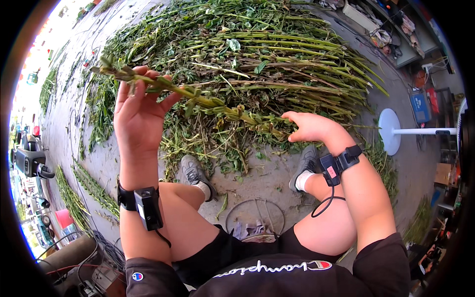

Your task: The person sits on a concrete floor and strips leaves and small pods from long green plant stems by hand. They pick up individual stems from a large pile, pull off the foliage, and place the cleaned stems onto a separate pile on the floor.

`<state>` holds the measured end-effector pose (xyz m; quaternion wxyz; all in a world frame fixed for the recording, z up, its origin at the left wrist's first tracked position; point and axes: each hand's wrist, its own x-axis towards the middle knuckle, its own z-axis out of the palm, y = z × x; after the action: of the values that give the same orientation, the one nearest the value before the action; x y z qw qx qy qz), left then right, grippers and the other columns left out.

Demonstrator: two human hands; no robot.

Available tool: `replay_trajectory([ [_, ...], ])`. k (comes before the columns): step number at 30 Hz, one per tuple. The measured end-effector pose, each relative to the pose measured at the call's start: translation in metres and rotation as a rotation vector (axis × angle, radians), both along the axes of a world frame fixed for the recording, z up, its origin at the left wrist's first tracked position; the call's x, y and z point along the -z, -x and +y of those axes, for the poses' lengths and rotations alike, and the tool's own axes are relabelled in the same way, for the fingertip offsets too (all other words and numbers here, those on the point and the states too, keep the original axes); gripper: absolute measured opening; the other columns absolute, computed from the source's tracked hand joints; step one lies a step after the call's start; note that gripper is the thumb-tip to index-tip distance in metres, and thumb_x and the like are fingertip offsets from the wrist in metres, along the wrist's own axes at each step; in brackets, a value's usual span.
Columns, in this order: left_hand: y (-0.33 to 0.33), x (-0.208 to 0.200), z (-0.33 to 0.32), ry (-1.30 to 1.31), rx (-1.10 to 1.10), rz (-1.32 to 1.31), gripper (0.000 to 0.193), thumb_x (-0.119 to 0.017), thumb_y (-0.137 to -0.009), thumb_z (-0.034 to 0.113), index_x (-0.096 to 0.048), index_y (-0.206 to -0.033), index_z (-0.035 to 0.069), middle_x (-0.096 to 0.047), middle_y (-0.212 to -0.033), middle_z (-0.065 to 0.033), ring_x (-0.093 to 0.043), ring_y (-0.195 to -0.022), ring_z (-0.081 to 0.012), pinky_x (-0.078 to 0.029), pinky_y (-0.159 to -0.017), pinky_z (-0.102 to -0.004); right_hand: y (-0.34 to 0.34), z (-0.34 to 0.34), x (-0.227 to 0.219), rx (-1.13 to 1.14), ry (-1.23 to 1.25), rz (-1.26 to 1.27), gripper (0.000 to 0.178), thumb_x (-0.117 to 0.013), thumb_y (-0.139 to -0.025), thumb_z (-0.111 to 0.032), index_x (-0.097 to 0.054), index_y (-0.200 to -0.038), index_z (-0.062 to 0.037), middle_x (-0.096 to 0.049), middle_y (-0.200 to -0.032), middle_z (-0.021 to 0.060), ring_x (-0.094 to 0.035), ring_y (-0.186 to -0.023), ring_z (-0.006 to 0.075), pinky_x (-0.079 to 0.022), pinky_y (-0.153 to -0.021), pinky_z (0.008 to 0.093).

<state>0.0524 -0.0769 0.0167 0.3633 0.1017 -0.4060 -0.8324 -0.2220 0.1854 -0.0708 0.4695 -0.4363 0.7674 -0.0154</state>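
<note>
Green stalk (202, 101) clamped in left hand (138, 116); can't tell about right hand (316, 127); heap (277, 54) beyond seems left, what's done unclear.

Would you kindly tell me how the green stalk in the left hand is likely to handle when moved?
The green stalk is probably fairly stiff, since it runs nearly straight beyond the left hand. It looks light for its length, being slender. The pod-like growths along it might break off, as loose plant scraps lie on the floor.
</note>
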Motion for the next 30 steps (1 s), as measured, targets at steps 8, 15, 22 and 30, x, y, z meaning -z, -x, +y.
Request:
replay_trajectory([
  [8, -0.040, 0.022, -0.034, -0.143, 0.026, 0.040, 0.025, -0.048, -0.102, 0.014, -0.056, -0.123, 0.004, -0.064, -0.115, -0.0117, -0.061, -0.115, -0.0321, -0.053, -0.095, -0.0594, -0.002, 0.050, 0.029, -0.036, 0.169, 0.014, 0.043, -0.077, -0.078, -0.027, -0.064, -0.114, -0.0062, -0.071, -0.099, 0.0169, -0.068, -0.092, 0.0339, -0.053, -0.081, 0.0411],
  [15, -0.064, 0.036, -0.060, -0.277, -0.132, -0.048, 0.029, -0.048, -0.103, 0.021, -0.055, -0.124, 0.003, -0.061, -0.122, -0.0137, -0.056, -0.120, -0.0333, -0.047, -0.101, -0.0593, -0.005, 0.041, -0.012, 0.043, 0.237, 0.065, 0.041, -0.074, -0.085, -0.029, -0.060, -0.115, -0.0048, -0.071, -0.098, 0.0190, -0.067, -0.092, 0.0359, -0.053, -0.080, 0.0426],
  [22, -0.021, 0.001, -0.021, -0.322, -0.481, -0.379, 0.051, -0.036, -0.099, 0.022, -0.032, -0.142, -0.004, -0.043, -0.144, -0.0271, -0.042, -0.137, -0.0386, -0.036, -0.111, -0.0625, -0.003, 0.005, -0.086, 0.127, 0.473, 0.139, 0.040, -0.073, -0.087, -0.030, -0.057, -0.114, -0.0056, -0.069, -0.093, 0.0213, -0.067, -0.086, 0.0354, -0.052, -0.076, 0.0416],
  [30, 0.092, 0.040, 0.126, 0.328, 0.330, -0.599, 0.060, -0.065, -0.092, 0.016, -0.039, -0.144, -0.001, -0.053, -0.139, -0.0204, -0.049, -0.132, -0.0291, -0.041, -0.110, -0.0439, -0.009, -0.043, -0.144, 0.335, 1.041, -0.070, 0.048, -0.074, -0.090, -0.024, -0.054, -0.131, -0.0060, -0.059, -0.091, -0.0010, -0.054, -0.073, 0.0074, -0.046, -0.065, 0.0234],
])
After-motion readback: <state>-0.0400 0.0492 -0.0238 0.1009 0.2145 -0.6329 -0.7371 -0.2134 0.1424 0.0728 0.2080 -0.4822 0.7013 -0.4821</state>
